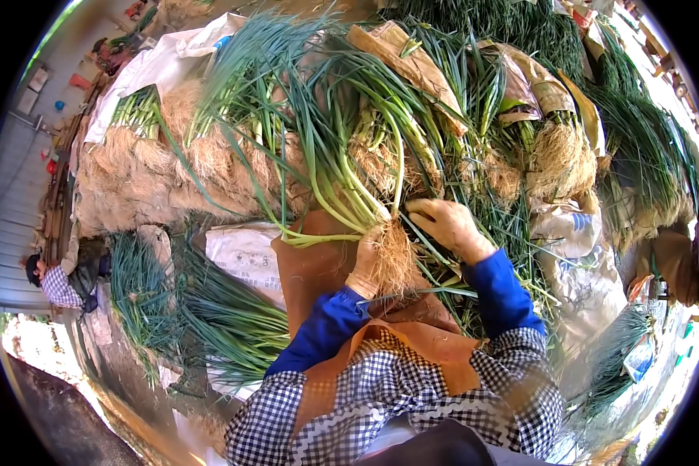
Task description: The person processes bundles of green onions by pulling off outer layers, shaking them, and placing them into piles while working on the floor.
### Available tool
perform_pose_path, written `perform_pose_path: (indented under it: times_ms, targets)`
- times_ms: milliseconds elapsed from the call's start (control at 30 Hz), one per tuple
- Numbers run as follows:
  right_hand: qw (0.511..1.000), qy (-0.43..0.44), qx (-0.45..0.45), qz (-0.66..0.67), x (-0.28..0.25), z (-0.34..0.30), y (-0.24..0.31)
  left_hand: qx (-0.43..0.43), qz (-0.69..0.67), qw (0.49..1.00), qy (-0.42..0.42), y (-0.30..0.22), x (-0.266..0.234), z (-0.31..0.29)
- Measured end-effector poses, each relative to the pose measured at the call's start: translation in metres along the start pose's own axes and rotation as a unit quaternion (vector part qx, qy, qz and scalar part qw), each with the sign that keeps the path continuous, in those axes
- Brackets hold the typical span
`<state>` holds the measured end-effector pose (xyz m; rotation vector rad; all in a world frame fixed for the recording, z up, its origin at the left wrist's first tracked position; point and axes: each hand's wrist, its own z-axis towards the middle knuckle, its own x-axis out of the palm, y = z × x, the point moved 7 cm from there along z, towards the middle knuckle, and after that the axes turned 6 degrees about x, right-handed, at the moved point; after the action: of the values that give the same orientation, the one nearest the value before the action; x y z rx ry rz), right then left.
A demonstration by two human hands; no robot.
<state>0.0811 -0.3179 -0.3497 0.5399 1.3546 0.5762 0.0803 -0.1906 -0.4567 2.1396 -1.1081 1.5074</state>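
A loose bunch of green onions (340,175) with long leaves fanning up and left is in front of me. Their tan, stringy roots (394,260) hang down over my lap. My left hand (367,264) is closed around the bunch low down, at the base of the stalks, partly covered by the roots. Just right of the roots is my right hand (446,225), its fingers curled in toward the stalk bases. Whatever its fingertips pinch is too small to make out. A brown apron (314,268) spreads beneath the bunch.
Bundled green onions with thick roots (144,182) form a long pile ahead, some wrapped in brown paper (404,62). More leafy onions (229,299) lie left on white sacks (245,256). A pale sack (579,272) lies right. Another person (62,283) is at far left.
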Motion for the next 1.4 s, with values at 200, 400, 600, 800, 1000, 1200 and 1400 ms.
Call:
perform_pose_path:
  times_ms: [200, 400, 600, 800, 1000, 1200, 1400]
  targets:
    - [0.952, 0.218, 0.096, 0.19, 0.061, 0.047, -0.017, 0.003, -0.011, 1.0, 0.001, -0.002, -0.017, 0.009]
    - [0.756, 0.057, 0.3, 0.578, 0.094, 0.001, -0.043, 0.007, -0.036, 0.999, -0.008, 0.006, -0.021, 0.016]
    - [0.702, 0.161, 0.321, 0.615, 0.089, -0.053, -0.044, 0.134, 0.136, 0.979, -0.066, -0.002, -0.027, 0.011]
    - [0.901, 0.252, 0.261, -0.237, 0.068, -0.083, -0.088, 0.031, 0.056, 0.995, -0.076, 0.001, 0.009, -0.008]
    - [0.955, 0.131, 0.085, 0.252, 0.043, 0.013, -0.014, -0.02, -0.005, 1.0, 0.005, 0.006, 0.003, 0.0]
    - [0.742, 0.331, 0.216, 0.542, 0.094, 0.018, -0.026, 0.041, 0.026, 0.994, 0.095, -0.008, 0.023, -0.006]
    - [0.591, 0.202, 0.207, 0.753, 0.122, -0.001, -0.033, 0.004, 0.06, 0.995, 0.082, -0.007, 0.0, -0.009]
